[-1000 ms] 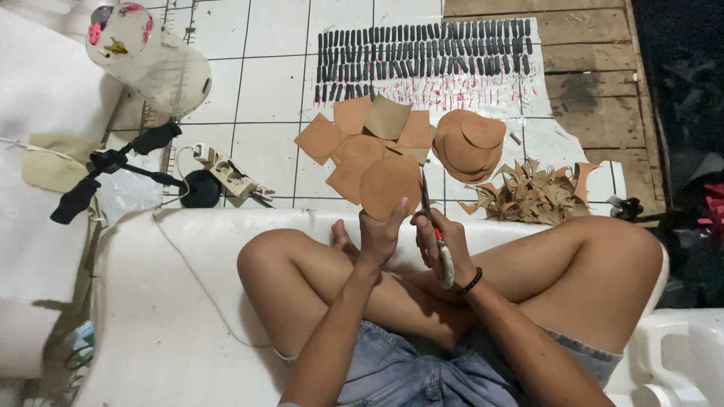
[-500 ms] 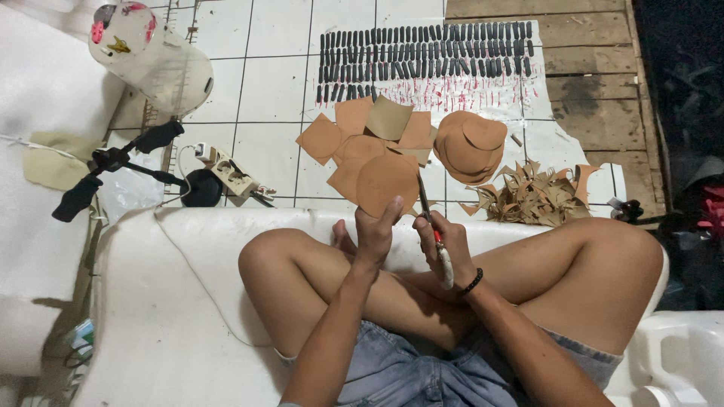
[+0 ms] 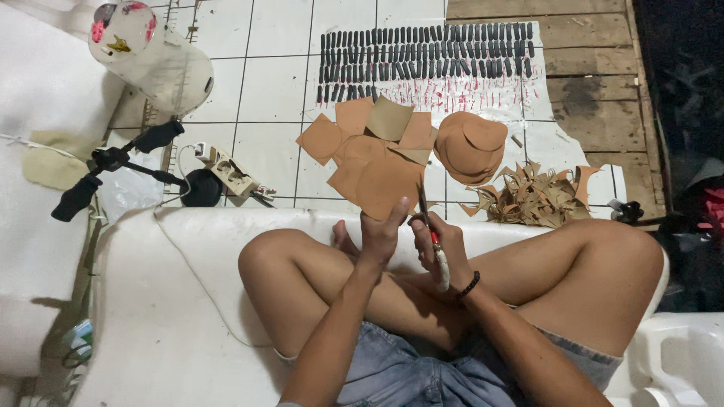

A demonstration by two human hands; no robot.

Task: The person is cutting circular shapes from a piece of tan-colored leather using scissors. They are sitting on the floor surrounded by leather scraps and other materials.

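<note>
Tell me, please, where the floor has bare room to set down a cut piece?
Bare white tiles lie between the clear plastic jar and the rows of small black pieces. Crowded: around the brown leather sheets, round brown stack and scrap pile.

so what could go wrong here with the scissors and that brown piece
The left hand grips the brown sheet right beside the scissors in the right hand, so its thumb could get nicked. The blades also work just above bare legs. A slip may spoil the cut.
</note>
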